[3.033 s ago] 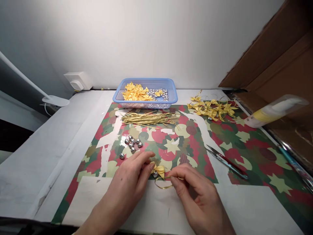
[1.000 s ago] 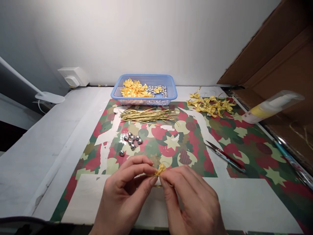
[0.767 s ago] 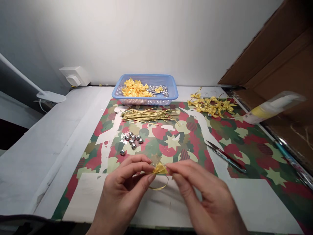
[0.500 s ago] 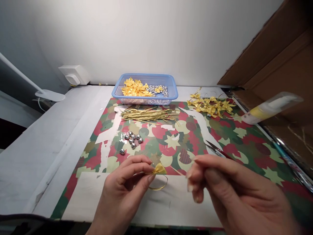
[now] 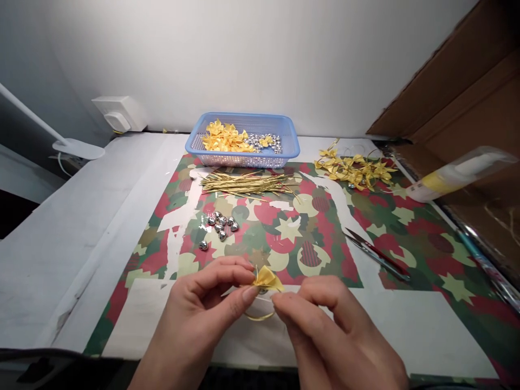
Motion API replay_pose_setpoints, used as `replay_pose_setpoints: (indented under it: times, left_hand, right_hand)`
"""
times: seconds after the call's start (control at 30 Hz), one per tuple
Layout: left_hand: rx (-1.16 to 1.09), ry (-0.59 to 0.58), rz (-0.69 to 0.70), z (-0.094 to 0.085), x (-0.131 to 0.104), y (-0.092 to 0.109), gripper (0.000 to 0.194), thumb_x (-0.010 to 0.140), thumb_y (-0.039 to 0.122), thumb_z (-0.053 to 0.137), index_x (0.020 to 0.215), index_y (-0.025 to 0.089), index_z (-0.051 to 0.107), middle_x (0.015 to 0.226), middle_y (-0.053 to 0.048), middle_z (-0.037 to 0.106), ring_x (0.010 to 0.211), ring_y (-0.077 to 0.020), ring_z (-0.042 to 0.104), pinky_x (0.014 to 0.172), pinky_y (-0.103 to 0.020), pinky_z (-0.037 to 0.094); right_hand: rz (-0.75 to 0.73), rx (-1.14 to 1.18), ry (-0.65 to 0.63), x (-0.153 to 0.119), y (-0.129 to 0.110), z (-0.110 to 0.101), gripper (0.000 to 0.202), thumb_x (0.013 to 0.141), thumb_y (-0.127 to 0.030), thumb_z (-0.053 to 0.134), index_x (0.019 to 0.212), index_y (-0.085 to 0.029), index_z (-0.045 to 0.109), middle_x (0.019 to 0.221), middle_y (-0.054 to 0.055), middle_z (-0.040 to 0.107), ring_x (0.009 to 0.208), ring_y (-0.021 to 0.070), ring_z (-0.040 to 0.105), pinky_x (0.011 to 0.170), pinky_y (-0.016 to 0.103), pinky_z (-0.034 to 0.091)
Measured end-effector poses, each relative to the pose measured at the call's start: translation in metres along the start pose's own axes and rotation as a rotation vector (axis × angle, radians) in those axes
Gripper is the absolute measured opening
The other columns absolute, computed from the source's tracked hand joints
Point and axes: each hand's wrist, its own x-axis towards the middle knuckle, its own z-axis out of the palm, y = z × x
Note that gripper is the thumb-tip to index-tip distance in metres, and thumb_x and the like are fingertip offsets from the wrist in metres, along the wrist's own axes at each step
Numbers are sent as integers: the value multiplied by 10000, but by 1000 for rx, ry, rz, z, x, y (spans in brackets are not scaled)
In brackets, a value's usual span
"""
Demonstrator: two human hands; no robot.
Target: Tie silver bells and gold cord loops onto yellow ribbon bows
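My left hand pinches a yellow ribbon bow between thumb and fingers, over the pale board at the near edge. Beneath the bow a small greyish bit shows, mostly hidden. A thin gold cord curves in a loop below it, from the left fingers across to the right. My right hand is closed in a pinch on the cord at the loop's right side, its fingertips just beside the bow. Beyond the hands lie several silver jingle bells and a bundle of gold cords.
A blue basket at the back holds yellow bows and silver bells. Finished-looking bows with cords are heaped at back right, near a glue bottle. Thread snips lie right of centre. Cardboard stands at the right.
My right hand has moved left and in to the bow, and now pinches the cord. My left hand keeps its hold on the bow. The snips show more fully.
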Motion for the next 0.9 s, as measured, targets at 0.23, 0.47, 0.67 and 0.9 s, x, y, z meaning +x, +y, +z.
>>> replay_pose_setpoints:
  times: [0.23,0.47,0.67,0.9]
  left_hand:
    - [-174,-71,-261,-16,-14,-11,159,725,344,911,788,215,841,1046,-84,774,956,-256,728,772,-291,617]
    - [-319,-129,-368,-16,-13,-6,93,727,284,921,768,238,851,1006,-37,763,919,-178,699,780,-195,572]
    - [-343,-118,-425,-14,-13,-3,97,730,277,918,784,226,855,998,-36,765,904,-164,675,776,-186,549]
    - [-378,-155,-431,-15,-11,-4,77,755,272,906,802,237,856,972,-21,760,863,-137,660,756,-167,539]
  right_hand:
    - [-20,-7,45,-2,-4,6,188,901,-39,617,973,-198,687,690,11,522,591,148,557,508,268,465]
    - [-36,-56,37,-2,-5,5,192,896,-38,607,994,-184,683,679,10,519,572,139,528,508,258,483]
    - [13,-32,29,-2,-9,4,196,901,-28,608,986,-191,678,690,9,533,599,132,538,635,272,547]
    - [-30,-37,29,-1,-6,6,203,898,-19,606,1001,-181,670,684,5,516,594,136,511,543,268,479]
